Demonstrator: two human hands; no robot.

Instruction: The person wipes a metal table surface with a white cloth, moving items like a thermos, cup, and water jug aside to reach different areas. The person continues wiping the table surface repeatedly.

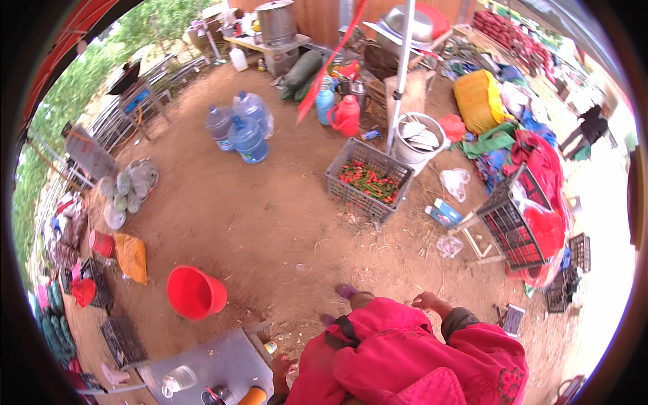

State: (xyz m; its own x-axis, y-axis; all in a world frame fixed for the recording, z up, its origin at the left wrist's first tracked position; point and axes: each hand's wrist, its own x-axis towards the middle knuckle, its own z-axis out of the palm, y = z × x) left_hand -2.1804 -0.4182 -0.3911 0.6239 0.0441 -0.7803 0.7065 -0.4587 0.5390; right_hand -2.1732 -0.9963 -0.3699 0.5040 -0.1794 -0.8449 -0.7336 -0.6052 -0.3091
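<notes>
My left hand (282, 365) hangs beside the grey tabletop (212, 354), partly covered by my red jacket (385, 349); whether it holds anything is unclear. My right hand (430, 302) hangs in front on the right, fingers loosely bent and apart, with nothing seen in it. A clear plastic jar (179, 380) lies on the tabletop near an orange cylindrical object (253, 396). Just past the table, an empty red bucket (196, 293) stands on the dirt floor. Further ahead, a black plastic crate (369, 179) holds red and green chili peppers (369, 180).
Several large water bottles (248, 139) stand ahead, left of a red thermos (346, 115). A metal pole (402, 76) rises behind the pepper crate. A tilted black crate (511, 223) rests at right, near a blue box (444, 212). Another person (587, 129) is at far right.
</notes>
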